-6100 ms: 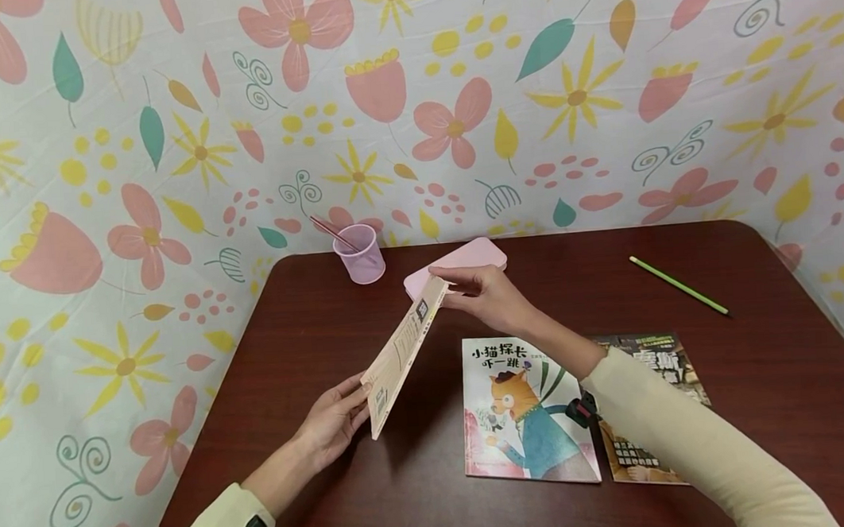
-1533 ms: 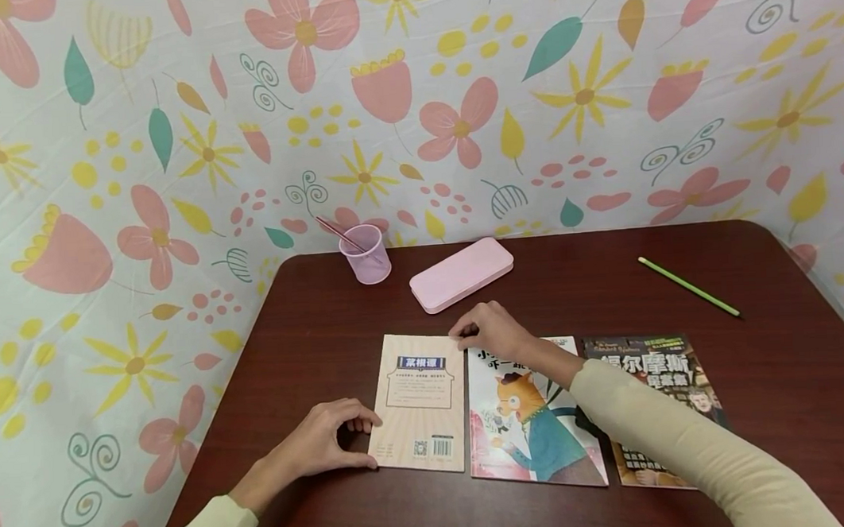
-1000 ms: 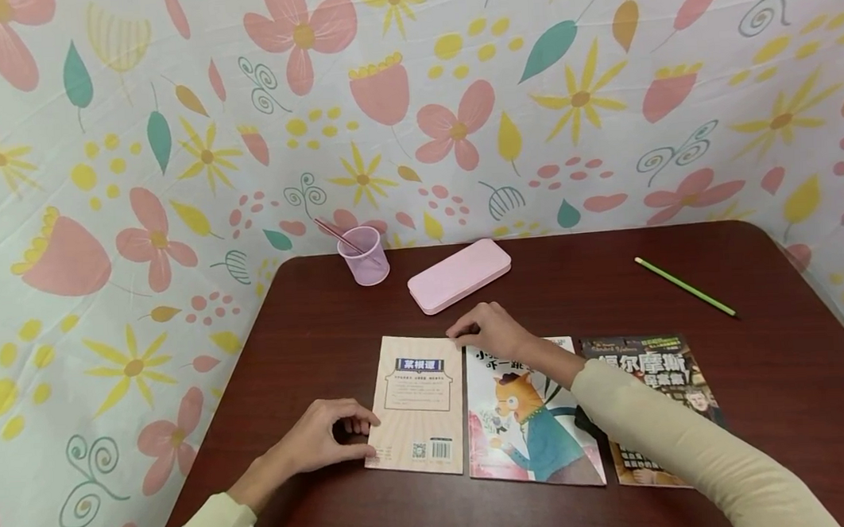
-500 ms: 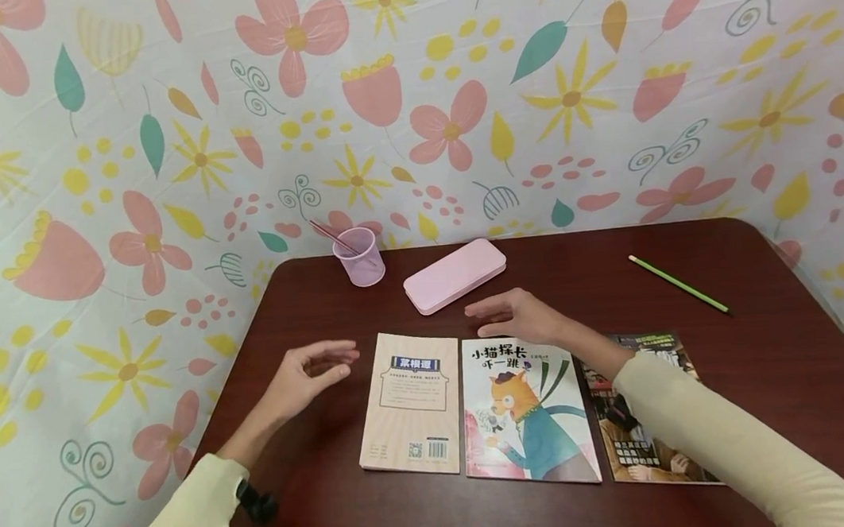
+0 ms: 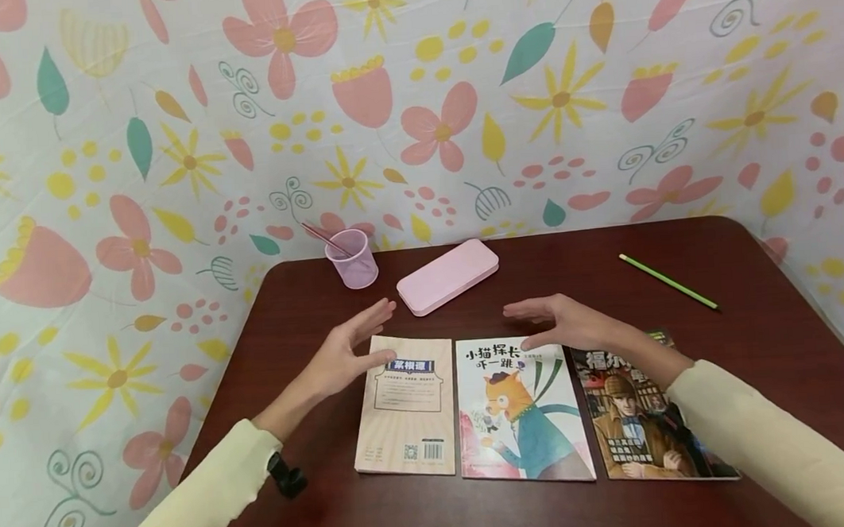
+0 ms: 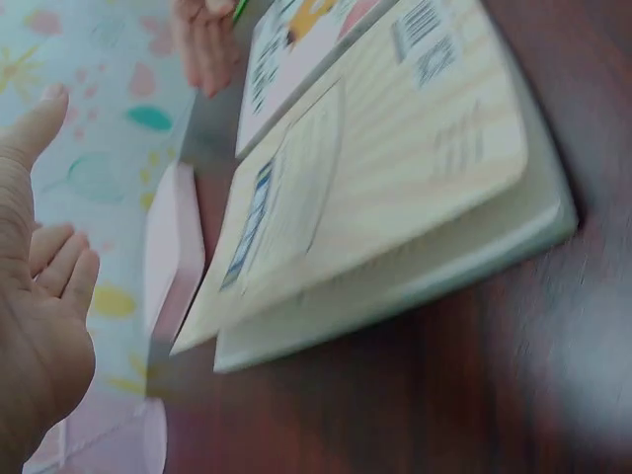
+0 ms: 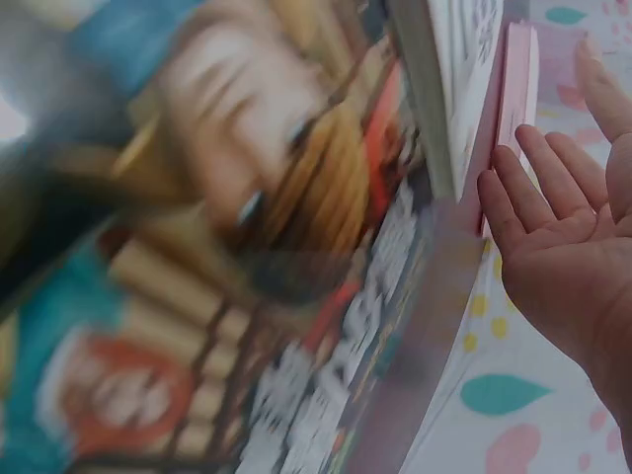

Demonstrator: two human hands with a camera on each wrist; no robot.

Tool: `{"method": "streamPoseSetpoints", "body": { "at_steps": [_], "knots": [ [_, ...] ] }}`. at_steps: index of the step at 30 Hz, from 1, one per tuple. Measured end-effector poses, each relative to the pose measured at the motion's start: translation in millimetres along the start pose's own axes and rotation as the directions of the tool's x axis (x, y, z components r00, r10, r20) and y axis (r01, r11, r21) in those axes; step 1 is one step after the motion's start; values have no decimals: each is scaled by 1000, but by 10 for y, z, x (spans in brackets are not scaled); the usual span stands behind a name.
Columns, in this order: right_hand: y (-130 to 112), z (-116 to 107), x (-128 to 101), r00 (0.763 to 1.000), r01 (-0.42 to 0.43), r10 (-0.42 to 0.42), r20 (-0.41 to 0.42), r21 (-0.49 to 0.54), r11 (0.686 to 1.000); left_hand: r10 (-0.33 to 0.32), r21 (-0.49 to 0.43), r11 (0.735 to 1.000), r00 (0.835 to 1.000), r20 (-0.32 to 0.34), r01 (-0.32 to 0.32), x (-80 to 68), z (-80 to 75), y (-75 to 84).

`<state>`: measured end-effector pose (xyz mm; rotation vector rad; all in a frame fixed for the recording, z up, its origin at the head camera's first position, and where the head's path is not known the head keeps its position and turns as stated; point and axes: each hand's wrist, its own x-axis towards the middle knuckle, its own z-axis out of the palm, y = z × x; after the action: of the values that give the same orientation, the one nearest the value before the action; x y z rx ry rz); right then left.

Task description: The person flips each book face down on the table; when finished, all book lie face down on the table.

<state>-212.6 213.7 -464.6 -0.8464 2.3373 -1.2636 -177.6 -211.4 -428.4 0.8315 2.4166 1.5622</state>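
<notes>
Three books lie side by side on the dark red table [image 5: 770,341]: a beige book [image 5: 406,407] back cover up, a cat-detective book [image 5: 519,410] and a dark detective book [image 5: 645,419]. My left hand [image 5: 351,351] hovers with straight fingers over the beige book's top left corner and holds nothing. Above the top edge between the cat book and the dark book, my right hand [image 5: 561,324] is spread flat and empty. The left wrist view shows the beige book [image 6: 385,197] and my left palm [image 6: 39,296]. Blurred in the right wrist view are the dark book's cover [image 7: 217,257] and my right fingers [image 7: 553,227].
A pink pencil case [image 5: 447,276] lies just behind the books. A pink cup [image 5: 352,257] with a stick in it stands at the back left. A green pencil [image 5: 668,281] lies at the back right. Floral cloth [image 5: 172,149] hangs behind and beside the table.
The beige book was held up, then laid flat left of the cat book. Both hands have let go of it and lifted; the right hand moved right, the left hand forward.
</notes>
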Motion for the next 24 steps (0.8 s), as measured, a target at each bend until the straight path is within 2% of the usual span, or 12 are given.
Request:
{"method": "streamPoseSetpoints", "body": {
  "at_steps": [4,10,15,18,21,24],
  "knots": [
    [91,-49,-125,1000,-6,5,-9,-52,999,-35,17,999,999,24,35,25,239,6],
    [215,-90,-271,999,-14,9,-40,-113,994,-118,100,988,993,28,115,-21,589,45],
    [267,-91,-346,997,-22,12,-82,-122,992,-142,192,973,988,65,127,-103,828,58],
    [270,-89,-386,995,-26,16,-94,-112,993,-149,306,945,985,92,114,-179,952,56],
    [272,-95,-420,995,-26,16,-97,-103,994,-145,414,907,981,127,80,-257,1064,48],
    [283,-102,-446,995,-29,19,-95,-99,995,-129,486,873,980,151,40,-326,1157,35]
  ]
}}
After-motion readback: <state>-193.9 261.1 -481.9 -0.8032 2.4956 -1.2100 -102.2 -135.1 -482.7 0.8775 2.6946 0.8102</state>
